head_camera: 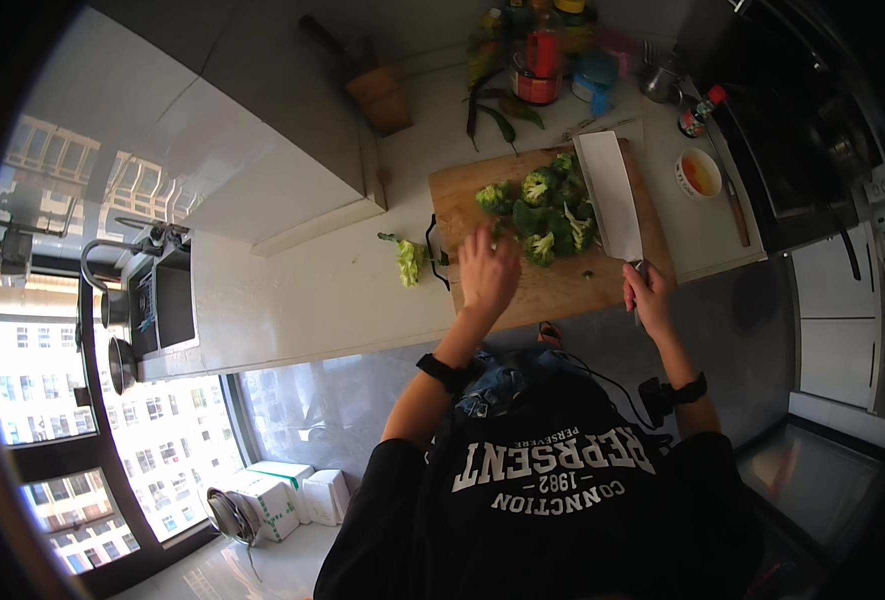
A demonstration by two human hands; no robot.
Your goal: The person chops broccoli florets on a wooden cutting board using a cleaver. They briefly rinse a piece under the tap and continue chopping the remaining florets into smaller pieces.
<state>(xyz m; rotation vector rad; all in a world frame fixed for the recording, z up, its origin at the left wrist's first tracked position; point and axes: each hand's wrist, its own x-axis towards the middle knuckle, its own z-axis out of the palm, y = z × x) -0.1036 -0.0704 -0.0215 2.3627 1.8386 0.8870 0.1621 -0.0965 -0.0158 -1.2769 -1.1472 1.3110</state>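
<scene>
My right hand (646,292) grips the handle of a cleaver (612,196). Its broad blade lies flat side up over the right part of a wooden cutting board (480,184), along the right side of a pile of cut broccoli florets (551,206). At the left of this pile, my left hand (490,271) reaches over the board with fingers bent downward. Small green bits show by its fingertips, but whether they are held is hidden. A broccoli stalk with leaves (410,261) lies on the counter, left of the board's black handle (433,251).
Green chili peppers (504,126) and several jars and bottles stand behind the board. To its right are a bowl of egg (698,174), a red-capped bottle (700,112) and a stove (772,142). A knife block (379,97) stands back left; a sink (169,300) is far left.
</scene>
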